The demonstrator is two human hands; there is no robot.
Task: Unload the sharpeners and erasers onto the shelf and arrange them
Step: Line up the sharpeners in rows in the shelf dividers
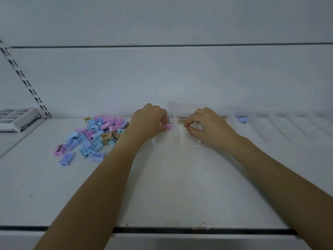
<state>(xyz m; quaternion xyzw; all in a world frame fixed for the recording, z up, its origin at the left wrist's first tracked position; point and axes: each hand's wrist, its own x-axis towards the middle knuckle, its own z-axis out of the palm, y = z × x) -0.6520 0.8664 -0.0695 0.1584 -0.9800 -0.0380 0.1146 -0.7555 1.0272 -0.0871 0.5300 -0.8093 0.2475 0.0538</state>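
- Pink sharpener [169,126] pinched in the fingers [163,121] of the left hand [149,121], low over the shelf [162,186] near its back edge, about midway along; mostly covered, only one end showing.
- Clear dividers [175,123] between the two hands, blurred and nearly lost against the white; walls hard to trace.
- Tan sharpener [182,120] at the back edge, partly hidden behind the right hand [207,127].
- Right hand's fingers curled, thumb and forefinger tips close together; impossible to tell whether holding anything.
- Both bare forearms stretched from the front edge toward the back, converging.
- Loose pile of sharpeners [93,134] in pink, blue, purple and tan, just left of the left wrist, toward the back-left corner.
- Single purple sharpener [242,119] at the back edge, right of the right hand, among faint clear slots.
- White box [18,120] at far left, cut off by the frame.
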